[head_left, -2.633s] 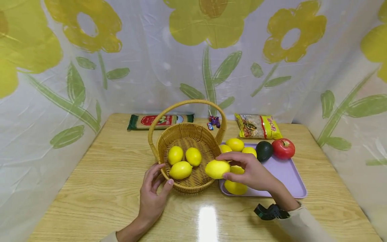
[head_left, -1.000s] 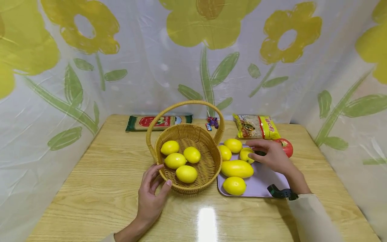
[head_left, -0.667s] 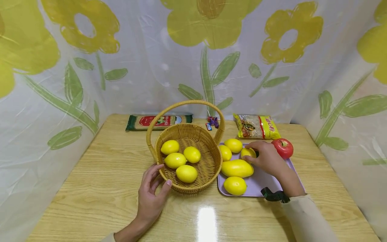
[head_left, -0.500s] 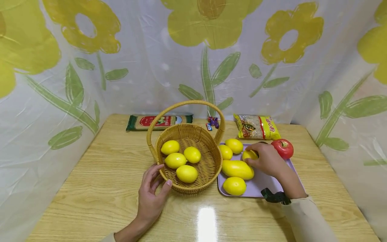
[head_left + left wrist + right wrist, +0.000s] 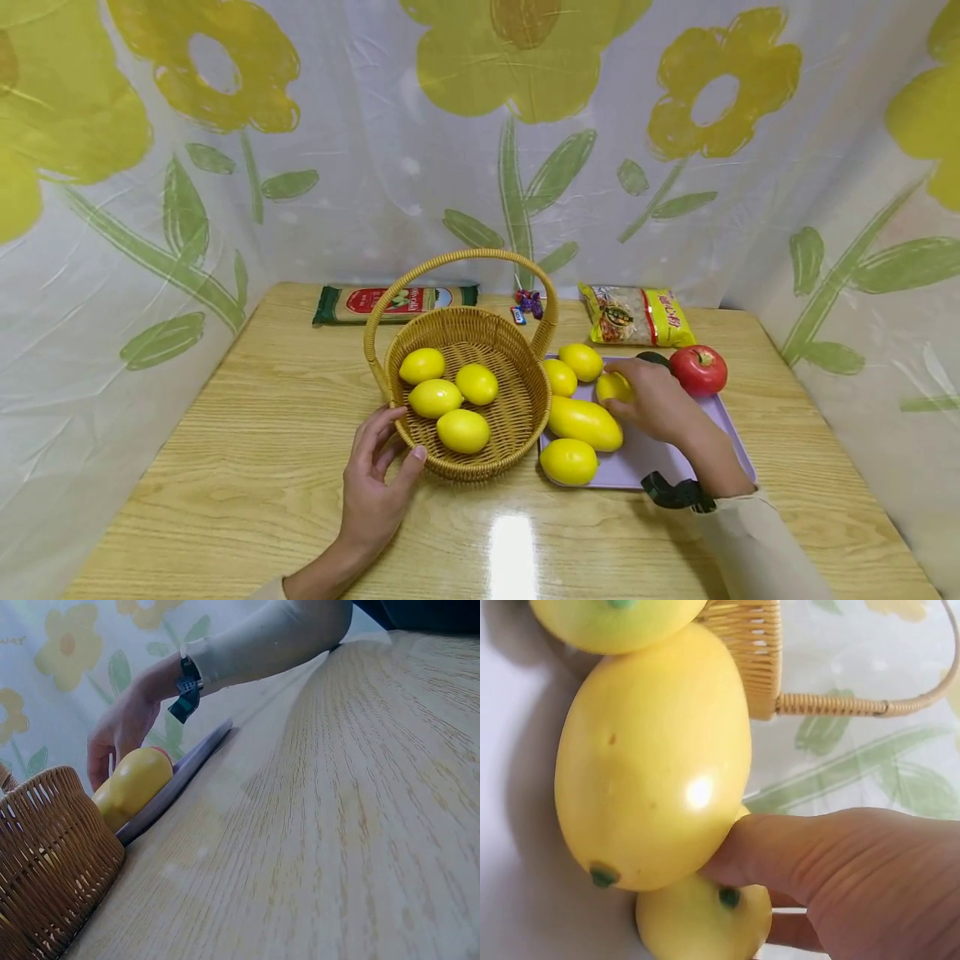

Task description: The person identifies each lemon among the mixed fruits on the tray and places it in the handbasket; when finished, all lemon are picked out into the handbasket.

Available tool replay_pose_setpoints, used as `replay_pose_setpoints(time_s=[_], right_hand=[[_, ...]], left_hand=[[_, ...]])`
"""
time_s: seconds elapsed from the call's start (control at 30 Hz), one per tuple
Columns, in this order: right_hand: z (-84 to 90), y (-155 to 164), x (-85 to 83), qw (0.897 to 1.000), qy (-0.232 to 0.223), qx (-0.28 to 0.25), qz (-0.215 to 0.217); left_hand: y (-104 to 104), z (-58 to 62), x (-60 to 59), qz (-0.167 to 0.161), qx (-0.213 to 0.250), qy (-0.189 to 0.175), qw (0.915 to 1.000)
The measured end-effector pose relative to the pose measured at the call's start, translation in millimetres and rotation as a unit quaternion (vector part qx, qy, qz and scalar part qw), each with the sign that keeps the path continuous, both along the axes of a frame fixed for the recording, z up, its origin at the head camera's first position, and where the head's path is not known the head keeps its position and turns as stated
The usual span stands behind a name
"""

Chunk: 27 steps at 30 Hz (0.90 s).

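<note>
The right hand (image 5: pixel 654 398) curled round a small lemon (image 5: pixel 613 387) on the purple tray (image 5: pixel 720 433), beside a long yellow fruit (image 5: pixel 585 422) lying slantwise, its long axis running left to right. The left hand (image 5: pixel 375 483) rested spread against the basket (image 5: pixel 525 400). A firm grip and a straight lift would likely clear the neighbouring fruit.

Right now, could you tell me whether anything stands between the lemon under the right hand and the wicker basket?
Yes. The right hand grips a lemon on the purple tray. Between it and the basket lie another lemon and a long yellow fruit; the basket's near wall also rises there.
</note>
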State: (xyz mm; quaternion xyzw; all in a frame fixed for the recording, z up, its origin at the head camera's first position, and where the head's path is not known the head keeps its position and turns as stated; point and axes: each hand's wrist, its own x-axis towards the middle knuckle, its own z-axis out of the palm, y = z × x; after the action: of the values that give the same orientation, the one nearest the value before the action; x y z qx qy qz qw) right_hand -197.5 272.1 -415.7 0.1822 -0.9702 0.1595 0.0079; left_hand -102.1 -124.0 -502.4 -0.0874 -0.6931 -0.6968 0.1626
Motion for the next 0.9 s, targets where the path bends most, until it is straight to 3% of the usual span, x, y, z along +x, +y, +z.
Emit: replay_pose_setpoints(time_s=[0.47, 0.63, 0.73, 0.9], right_hand=[[0.4, 6, 0.1, 1.0, -0.009, -0.015, 0.01], [9.7, 15, 1.3, 0.996, -0.002, -0.091, -0.009], [18.3, 20, 5.0, 0.981, -0.019, -0.188, 0.032], [27.2, 13, 12.6, 0.927, -0.107, -0.335, 0.132]], left_hand=[[0, -0.6, -0.3, -0.002, 0.005, 0.002, 1.0], [0, -1.7, 0.0, -0.001, 0.0, -0.007, 1.0], [0, -2.2, 0.0, -0.003, 0.001, -0.007, 1.0], [-1, -2.2, -1.1, -0.006, 0.002, 0.002, 1.0]])
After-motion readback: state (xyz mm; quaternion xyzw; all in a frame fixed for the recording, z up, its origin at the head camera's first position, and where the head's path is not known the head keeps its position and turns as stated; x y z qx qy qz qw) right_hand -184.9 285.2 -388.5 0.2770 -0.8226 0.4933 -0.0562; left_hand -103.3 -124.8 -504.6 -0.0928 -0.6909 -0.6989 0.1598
